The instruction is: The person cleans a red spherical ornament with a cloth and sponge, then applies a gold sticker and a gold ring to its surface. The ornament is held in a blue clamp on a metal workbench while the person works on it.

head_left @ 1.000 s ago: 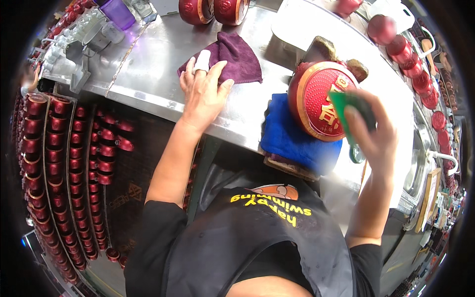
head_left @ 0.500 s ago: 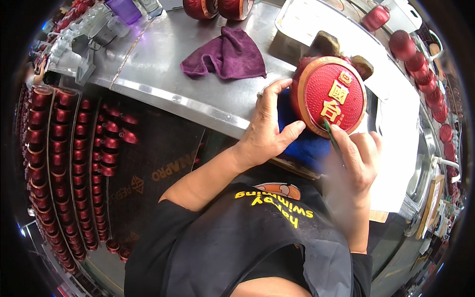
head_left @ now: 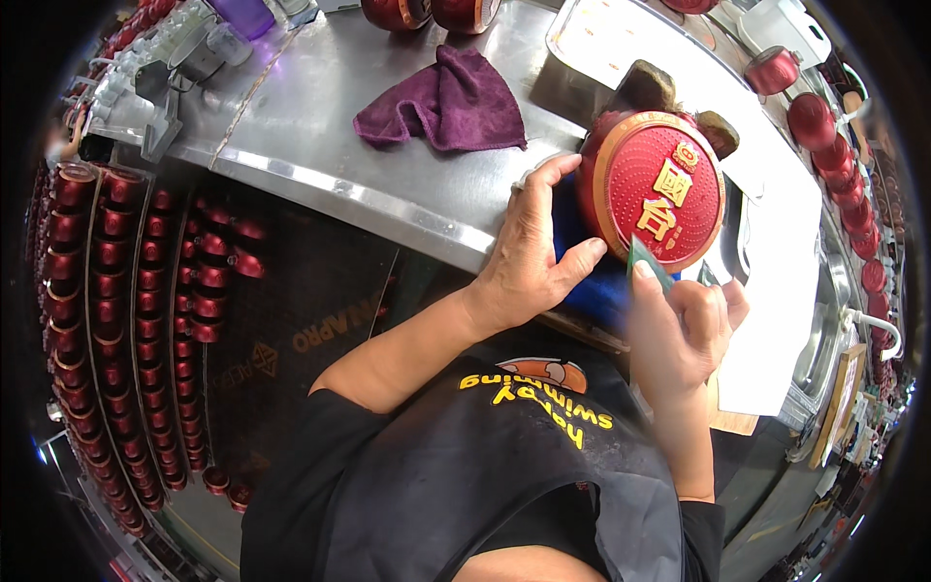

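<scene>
A round red jar (head_left: pixel 626 194) with a gold rim and raised gold characters lies tilted, its flat face toward me. My left hand (head_left: pixel 524 252) cups its left side, index finger and thumb spread against the edge. In my right hand (head_left: pixel 684 325) a thin green pointed piece (head_left: pixel 643 258) is pinched, its tip at the lower rim of the jar's face. Whether it is a blade or a flat sheet I cannot make out. Blue cloth (head_left: pixel 593 299) shows beneath the jar. Two dark, lumpy blocks, one the left block (head_left: pixel 645 85), stand against its far side.
A crumpled purple cloth (head_left: pixel 456 102) lies on the metal table (head_left: pixel 310 116). Beyond it stand two more red jars (head_left: pixel 466 14). A white tray (head_left: pixel 572 39) is at the back, white sheeting (head_left: pixel 781 320) to the right. Racks of red jars (head_left: pixel 68 262) fill the left side.
My right hand has shifted slightly down and left, and the green piece now shows broader and has moved from the characters to the rim. My left hand stays on the jar.
</scene>
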The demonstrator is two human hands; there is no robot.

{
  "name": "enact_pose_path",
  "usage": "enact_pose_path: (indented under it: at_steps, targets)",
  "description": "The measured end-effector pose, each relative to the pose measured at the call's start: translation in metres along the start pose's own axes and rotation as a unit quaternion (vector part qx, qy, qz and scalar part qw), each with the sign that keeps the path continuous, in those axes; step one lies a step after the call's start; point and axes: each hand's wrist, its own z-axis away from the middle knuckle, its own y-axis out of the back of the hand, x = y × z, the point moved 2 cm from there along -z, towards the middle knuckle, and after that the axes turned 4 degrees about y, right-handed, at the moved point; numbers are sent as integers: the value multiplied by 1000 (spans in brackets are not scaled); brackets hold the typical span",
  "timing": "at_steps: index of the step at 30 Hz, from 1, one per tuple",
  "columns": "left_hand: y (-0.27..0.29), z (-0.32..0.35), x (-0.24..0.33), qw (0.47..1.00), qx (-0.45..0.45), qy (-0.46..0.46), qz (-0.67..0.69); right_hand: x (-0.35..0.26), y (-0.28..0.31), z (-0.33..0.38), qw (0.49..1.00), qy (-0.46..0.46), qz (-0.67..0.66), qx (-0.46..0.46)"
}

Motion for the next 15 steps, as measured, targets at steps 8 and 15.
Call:
enact_pose_path:
  at_steps: [8,15]
  targets:
    - [11,32,17,964,30,-148,-221,26,9,15,975,-126,-170,63]
    - [8,47,29,883,-117,-193,-412,48,-11,48,865,-333,-368,76]
